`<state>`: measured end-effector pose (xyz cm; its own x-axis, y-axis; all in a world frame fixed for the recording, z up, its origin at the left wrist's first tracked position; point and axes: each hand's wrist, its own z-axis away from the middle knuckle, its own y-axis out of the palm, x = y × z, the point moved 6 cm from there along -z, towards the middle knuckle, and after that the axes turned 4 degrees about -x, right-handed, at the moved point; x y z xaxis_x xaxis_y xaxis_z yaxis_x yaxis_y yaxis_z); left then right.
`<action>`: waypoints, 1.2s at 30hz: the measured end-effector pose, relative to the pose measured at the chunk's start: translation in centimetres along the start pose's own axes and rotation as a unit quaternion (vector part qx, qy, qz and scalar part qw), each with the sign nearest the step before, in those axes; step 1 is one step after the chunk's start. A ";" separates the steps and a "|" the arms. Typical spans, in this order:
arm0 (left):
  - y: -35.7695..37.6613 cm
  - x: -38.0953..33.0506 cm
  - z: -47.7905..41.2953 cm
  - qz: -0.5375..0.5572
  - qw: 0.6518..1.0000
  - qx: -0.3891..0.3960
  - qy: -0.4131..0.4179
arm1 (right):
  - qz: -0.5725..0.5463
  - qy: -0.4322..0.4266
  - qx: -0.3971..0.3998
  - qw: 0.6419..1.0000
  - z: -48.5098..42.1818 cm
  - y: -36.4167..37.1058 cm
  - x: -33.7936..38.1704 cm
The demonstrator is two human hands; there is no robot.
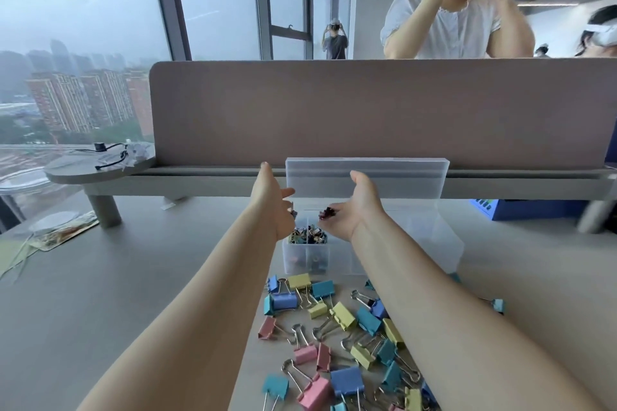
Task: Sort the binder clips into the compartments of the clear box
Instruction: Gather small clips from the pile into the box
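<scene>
Worn on the head, above the near edge of the bench (133,294). Looks forward and somewhat down, toward the desk divider (367,110) and the windows (83,27) beyond. Wide-angle, tilting the window frames toward the borders. Sits close: takes in both forearms from the bottom edge up to the left hand (272,207) and right hand (360,207) at mid-frame over the clear box (417,243), with the binder clips (342,314) almost straight below.
</scene>
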<state>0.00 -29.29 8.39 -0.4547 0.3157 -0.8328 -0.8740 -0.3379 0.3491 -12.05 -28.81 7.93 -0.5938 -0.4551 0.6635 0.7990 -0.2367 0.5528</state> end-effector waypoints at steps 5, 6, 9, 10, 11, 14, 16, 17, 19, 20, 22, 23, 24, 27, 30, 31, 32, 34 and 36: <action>0.0 0.0 0.0 0.006 1.000 -0.001 0.011 | -0.004 0.005 0.059 0.998 0.5 0.5 -0.2; -0.1 0.1 0.0 0.000 1.000 -0.001 0.018 | 0.010 0.005 0.058 0.998 0.5 0.4 -0.3; -0.8 0.0 0.0 -0.070 0.994 -0.017 0.083 | 0.043 -0.002 0.051 0.998 1.1 0.1 -0.2; -1.2 -0.1 0.2 -0.121 0.986 -0.028 0.114 | 0.048 -0.003 0.052 0.998 1.0 0.0 0.0; -1.3 -0.3 0.4 -0.182 0.972 -0.041 0.143 | 0.057 -0.003 0.058 0.997 0.9 -0.1 0.1; -2.1 -0.1 0.4 -0.359 0.905 -0.079 0.213 | 0.189 -0.051 0.053 0.979 0.0 -0.4 0.5; -2.5 0.4 -0.2 -0.484 0.835 -0.090 0.247 | 0.387 -0.159 0.028 0.908 -0.6 -0.5 1.3; -2.5 0.7 -0.4 -0.538 0.799 -0.084 0.254 | 0.485 -0.208 0.022 0.849 -0.5 -0.2 1.6; -2.6 0.9 0.0 -0.641 0.707 -0.076 0.288 | 0.652 -0.262 0.023 0.711 -0.5 0.3 1.2; -2.6 1.1 0.3 -0.671 0.673 -0.069 0.303 | 0.714 -0.269 0.018 0.647 -0.8 0.2 0.9; -2.3 1.3 0.4 -0.730 0.603 -0.052 0.317 | 0.793 -0.274 0.003 0.545 -1.4 -0.3 0.3; -2.3 1.3 0.5 -0.749 0.584 -0.047 0.309 | 0.812 -0.276 0.000 0.514 -1.7 -0.5 0.1; -2.2 1.4 0.7 -0.762 0.572 -0.045 0.300 | 0.820 -0.276 -0.002 0.502 -1.8 -0.7 -0.1; -1.8 1.4 1.3 -0.764 0.559 -0.042 0.320 | 0.813 -0.301 -0.017 0.499 -1.8 -0.9 0.1; -1.1 2.1 1.4 -0.781 0.535 -0.022 0.321 | 0.801 -0.320 -0.015 0.506 -1.3 -0.7 -0.1; -1.0 2.6 1.2 -0.797 0.523 -0.016 0.302 | 0.804 -0.307 -0.007 0.509 -1.1 -0.7 -0.4; -1.0 3.0 1.0 -0.810 0.514 -0.011 0.282 | 0.813 -0.288 0.002 0.506 -0.9 -0.7 -0.7; -1.1 3.4 0.8 -0.821 0.510 -0.009 0.256 | 0.834 -0.259 0.015 0.488 -0.4 -0.8 -1.0; -1.1 3.4 0.7 -0.823 0.508 -0.010 0.254 | 0.845 -0.249 0.022 0.474 -0.4 -0.8 -0.9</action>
<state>-0.74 -27.20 5.49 0.9966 -0.0822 0.0056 0.0059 0.0028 -1.0000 -12.13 -28.54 6.67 0.9319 0.2968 0.2087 0.1780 0.1274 -0.9758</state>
